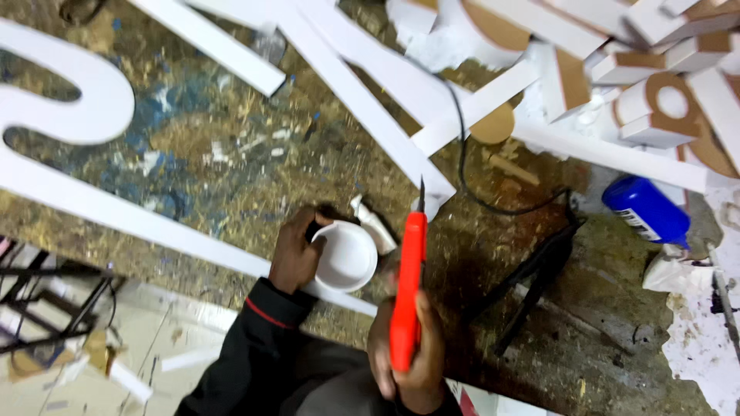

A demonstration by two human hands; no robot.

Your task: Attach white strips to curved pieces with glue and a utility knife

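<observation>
Left hand (295, 254) clamps the white ring piece (344, 256) low centre on the counter (231, 146). Right hand (412, 362), grip wrapped round the orange cutter (408, 296), tip pointing up-frame. Best keep that ring pinned, blade steady, black cord (478, 196) clear.

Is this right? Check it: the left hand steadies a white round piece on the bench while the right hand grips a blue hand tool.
Wrong in one respect: the hand tool in the right hand is orange-red, not blue, as the head view shows. The left hand does steady the white round piece on the bench.
</observation>
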